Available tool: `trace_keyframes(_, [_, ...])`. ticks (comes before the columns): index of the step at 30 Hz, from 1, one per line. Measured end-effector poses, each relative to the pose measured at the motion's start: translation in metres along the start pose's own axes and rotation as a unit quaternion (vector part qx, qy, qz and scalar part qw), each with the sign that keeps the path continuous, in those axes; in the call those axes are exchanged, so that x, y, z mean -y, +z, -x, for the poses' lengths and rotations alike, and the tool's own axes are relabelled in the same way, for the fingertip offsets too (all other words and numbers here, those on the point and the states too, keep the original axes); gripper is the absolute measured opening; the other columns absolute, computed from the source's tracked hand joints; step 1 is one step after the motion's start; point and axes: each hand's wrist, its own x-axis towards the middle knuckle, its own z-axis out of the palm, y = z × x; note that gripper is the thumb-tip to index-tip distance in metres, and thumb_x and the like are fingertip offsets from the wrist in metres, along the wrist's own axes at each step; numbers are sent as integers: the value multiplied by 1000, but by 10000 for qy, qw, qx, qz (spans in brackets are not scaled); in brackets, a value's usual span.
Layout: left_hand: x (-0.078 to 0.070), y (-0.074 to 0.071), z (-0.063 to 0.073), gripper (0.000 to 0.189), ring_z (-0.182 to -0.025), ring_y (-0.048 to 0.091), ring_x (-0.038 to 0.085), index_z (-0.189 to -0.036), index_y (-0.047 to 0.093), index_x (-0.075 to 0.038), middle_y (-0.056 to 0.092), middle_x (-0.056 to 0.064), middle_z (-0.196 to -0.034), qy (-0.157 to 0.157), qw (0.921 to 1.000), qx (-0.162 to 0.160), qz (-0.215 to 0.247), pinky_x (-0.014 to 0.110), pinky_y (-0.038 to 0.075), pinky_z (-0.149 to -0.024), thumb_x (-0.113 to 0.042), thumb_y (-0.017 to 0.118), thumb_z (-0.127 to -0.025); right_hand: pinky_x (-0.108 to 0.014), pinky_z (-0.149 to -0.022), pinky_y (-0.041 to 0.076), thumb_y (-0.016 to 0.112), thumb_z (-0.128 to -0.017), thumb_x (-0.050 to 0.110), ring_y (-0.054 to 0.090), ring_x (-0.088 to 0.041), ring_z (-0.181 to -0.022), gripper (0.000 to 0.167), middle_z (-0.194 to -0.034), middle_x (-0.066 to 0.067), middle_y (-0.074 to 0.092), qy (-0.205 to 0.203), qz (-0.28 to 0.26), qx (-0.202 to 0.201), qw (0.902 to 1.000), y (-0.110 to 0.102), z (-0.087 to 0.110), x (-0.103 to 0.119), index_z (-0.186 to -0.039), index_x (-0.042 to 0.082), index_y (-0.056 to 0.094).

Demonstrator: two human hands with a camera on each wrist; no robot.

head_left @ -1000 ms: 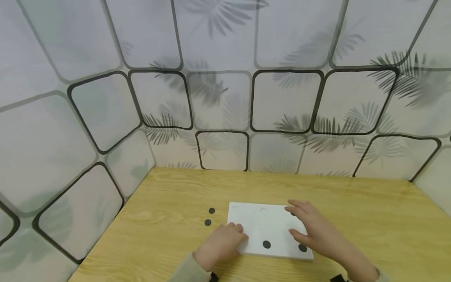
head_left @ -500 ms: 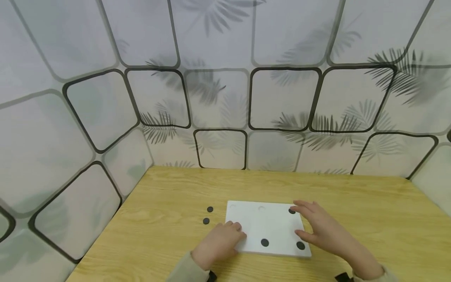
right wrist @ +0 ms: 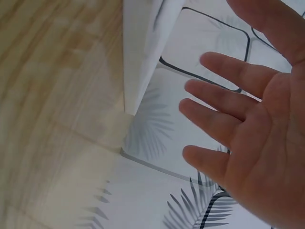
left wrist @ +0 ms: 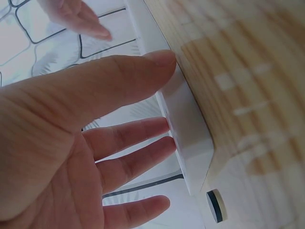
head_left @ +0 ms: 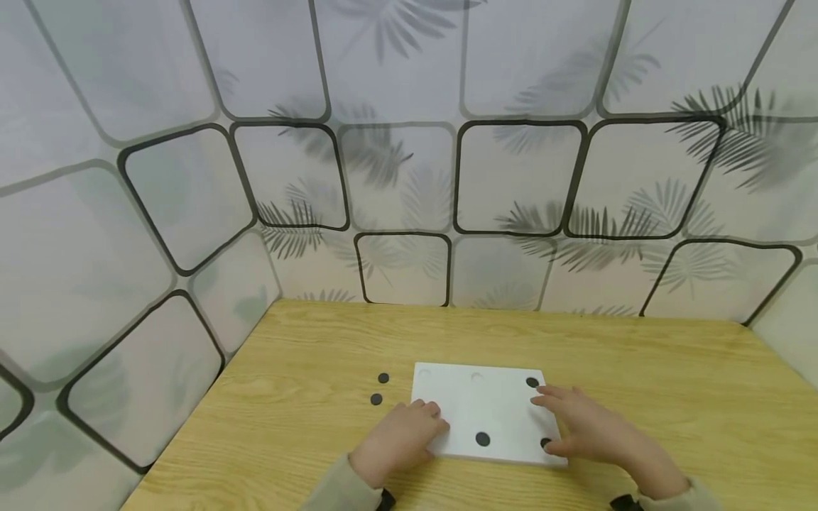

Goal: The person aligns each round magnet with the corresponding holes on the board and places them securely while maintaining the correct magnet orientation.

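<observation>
A white rectangular board (head_left: 486, 406) lies on the table. In the head view, black discs sit at its far right corner (head_left: 532, 382), near middle (head_left: 482, 439) and near right corner, the last one partly covered by my right thumb. Shallow round recesses show along the far edge. My left hand (head_left: 401, 438) rests on the board's left part; in the left wrist view its fairly straight fingers (left wrist: 138, 157) and thumb touch the board. Over the right edge hovers my right hand (head_left: 591, 429), fingers extended, palm bare in the right wrist view.
Two loose black discs, a farther one (head_left: 383, 378) and a nearer one (head_left: 376, 399), lie left of the board. The wooden table (head_left: 307, 355) meets a leaf-patterned wall covering (head_left: 402, 177) at the back and left.
My right hand has moved off the far right disc, back and to the right, uncovering it; its thumb now overlaps the near right disc. My left hand stays on the board.
</observation>
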Motion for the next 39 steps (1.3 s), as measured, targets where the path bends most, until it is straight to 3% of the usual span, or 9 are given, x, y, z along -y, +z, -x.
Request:
trace_keyframes(4, [0,1,0,29,-77,47,7,-97,66,-23,54,-9,-88,5,10000,17,18,25,42,-63,-27,74,-69,-63,-90,18,78,-62,23,40,-42,-113,62,-122,-26,45,262,-85,359,9990,4,1,-2,-112,-5,55])
trace_keyframes(22, [-1,1,0,27,-75,46,8,-95,66,-24,53,-9,-87,-51,9999,-29,-142,24,41,-61,-27,74,-69,-63,-92,15,78,-60,20,37,-42,-115,62,-123,-26,44,530,-224,713,9958,14,2,-10,-112,-4,55])
trace_keyframes(39, [-1,1,-4,25,-74,47,8,-92,65,-23,53,-8,-85,31,9997,-99,-240,25,41,-60,-28,74,-69,-62,-93,16,74,-60,16,39,-41,-115,61,-123,-24,46,492,-255,721,9959,11,3,-7,-113,-6,54])
